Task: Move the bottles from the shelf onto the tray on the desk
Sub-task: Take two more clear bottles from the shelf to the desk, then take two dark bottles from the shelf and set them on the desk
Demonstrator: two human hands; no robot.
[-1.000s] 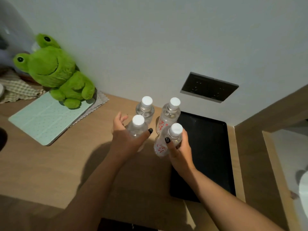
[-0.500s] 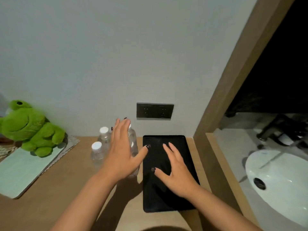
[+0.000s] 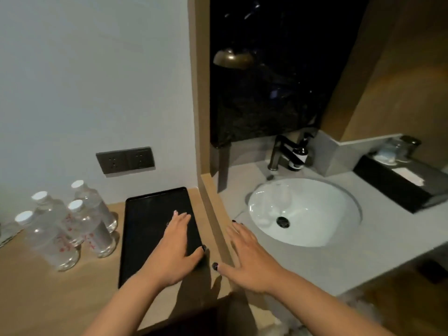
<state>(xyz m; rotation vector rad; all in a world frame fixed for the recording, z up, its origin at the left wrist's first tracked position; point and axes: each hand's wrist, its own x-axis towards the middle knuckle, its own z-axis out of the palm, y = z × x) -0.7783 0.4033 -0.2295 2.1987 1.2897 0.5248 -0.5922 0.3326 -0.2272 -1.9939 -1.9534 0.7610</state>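
I'm holding both hands out flat and empty, fingers spread wide: my left hand (image 3: pixel 175 248) is hovering over the near right part of the black tray (image 3: pixel 145 229), and my right hand (image 3: pixel 244 258) is reaching past the wooden divider (image 3: pixel 213 214) toward the white sink (image 3: pixel 303 212). The tray is lying bare on the desk (image 3: pixel 43 294). Just left of it, four clear bottles (image 3: pixel 70 226) with white caps are standing upright together on the desk. Farther back, a dark socket panel (image 3: pixel 125 160) is sitting on the wall.
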